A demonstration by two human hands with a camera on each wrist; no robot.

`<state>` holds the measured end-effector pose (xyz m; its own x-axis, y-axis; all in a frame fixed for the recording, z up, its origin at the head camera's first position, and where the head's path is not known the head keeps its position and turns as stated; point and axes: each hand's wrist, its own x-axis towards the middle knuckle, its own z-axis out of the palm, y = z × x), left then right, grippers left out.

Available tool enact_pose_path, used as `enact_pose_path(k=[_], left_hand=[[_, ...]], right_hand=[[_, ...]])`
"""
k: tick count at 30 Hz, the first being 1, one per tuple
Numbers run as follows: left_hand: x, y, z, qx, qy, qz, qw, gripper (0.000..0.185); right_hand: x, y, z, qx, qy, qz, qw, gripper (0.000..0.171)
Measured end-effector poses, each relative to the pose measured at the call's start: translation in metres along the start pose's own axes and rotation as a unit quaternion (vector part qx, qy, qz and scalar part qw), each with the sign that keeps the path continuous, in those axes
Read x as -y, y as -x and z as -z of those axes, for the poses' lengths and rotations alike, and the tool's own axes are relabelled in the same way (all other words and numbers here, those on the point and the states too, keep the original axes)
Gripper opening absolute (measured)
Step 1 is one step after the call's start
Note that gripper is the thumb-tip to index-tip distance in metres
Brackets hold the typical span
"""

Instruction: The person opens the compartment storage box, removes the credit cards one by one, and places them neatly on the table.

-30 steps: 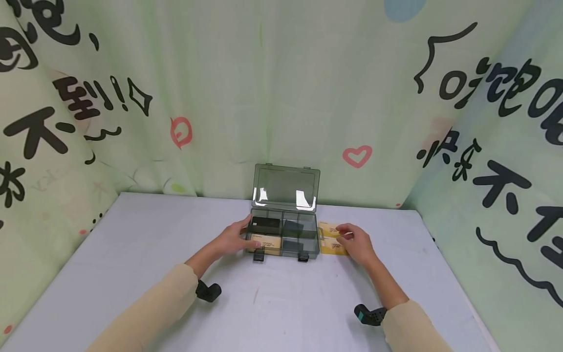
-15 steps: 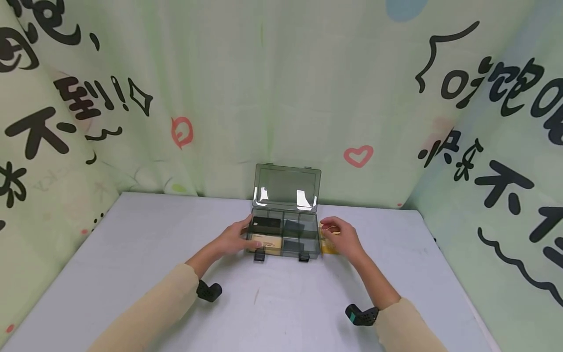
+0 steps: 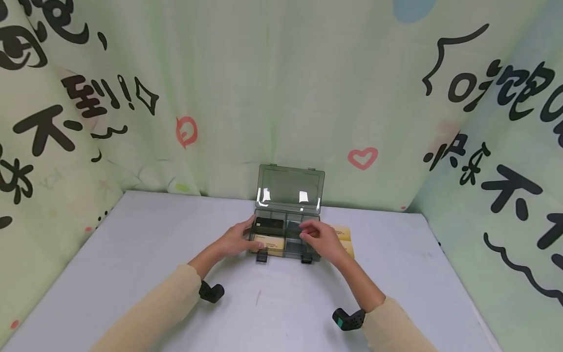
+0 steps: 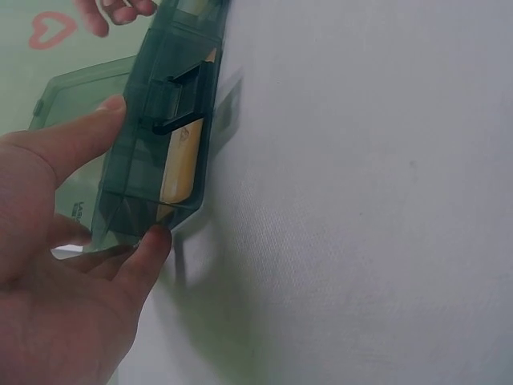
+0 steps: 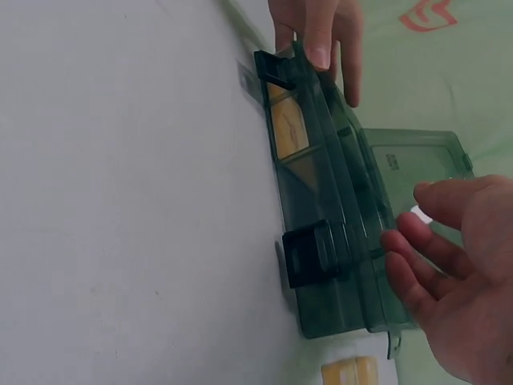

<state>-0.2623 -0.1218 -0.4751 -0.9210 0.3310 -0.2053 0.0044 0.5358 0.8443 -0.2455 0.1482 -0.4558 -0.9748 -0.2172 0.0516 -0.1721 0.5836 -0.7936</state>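
A smoky clear compartment box [image 3: 288, 252] sits at the table's far middle, its lid [image 3: 290, 188] standing up. A black item [image 3: 267, 226] and a yellow card [image 3: 269, 242] lie in its left compartments. My left hand [image 3: 244, 237] grips the box's left end, thumb on the top rim and a finger at the bottom corner [image 4: 120, 172]. My right hand [image 3: 308, 232] hovers over the right compartments with loosely bent fingers and nothing seen in it [image 5: 417, 233]. Two yellow cards [image 3: 345, 239] lie on the table just right of the box.
The grey table [image 3: 145, 254] is walled by a green printed curtain [image 3: 220, 98] at the back and both sides. Two black latches [image 5: 309, 253] hang off the box's front wall. Black wrist mounts [image 3: 211, 292] sit under both sleeves.
My right hand left the yellow cards and moved left over the box's right compartments. The left hand and the box stayed in place.
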Motion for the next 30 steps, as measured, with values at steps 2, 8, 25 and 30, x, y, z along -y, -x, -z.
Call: enact_pose_path(k=[2, 8, 25, 30], left_hand=[[0.001, 0.000, -0.001, 0.001, 0.000, 0.000, 1.0000, 0.097], [0.002, 0.000, -0.002, 0.006, -0.002, 0.001, 1.0000, 0.098], [0.002, -0.003, -0.001, 0.004, -0.004, -0.001, 1.0000, 0.098], [0.001, -0.002, 0.000, 0.004, -0.006, 0.000, 1.0000, 0.098]], right_hand=[[0.002, 0.000, -0.006, 0.003, 0.001, -0.006, 1.000, 0.027], [0.008, -0.003, -0.019, 0.017, 0.019, -0.007, 1.000, 0.025], [0.013, -0.009, -0.036, 0.062, 0.070, 0.003, 0.996, 0.022], [0.014, -0.012, -0.039, 0.072, 0.086, 0.005, 0.994, 0.021]])
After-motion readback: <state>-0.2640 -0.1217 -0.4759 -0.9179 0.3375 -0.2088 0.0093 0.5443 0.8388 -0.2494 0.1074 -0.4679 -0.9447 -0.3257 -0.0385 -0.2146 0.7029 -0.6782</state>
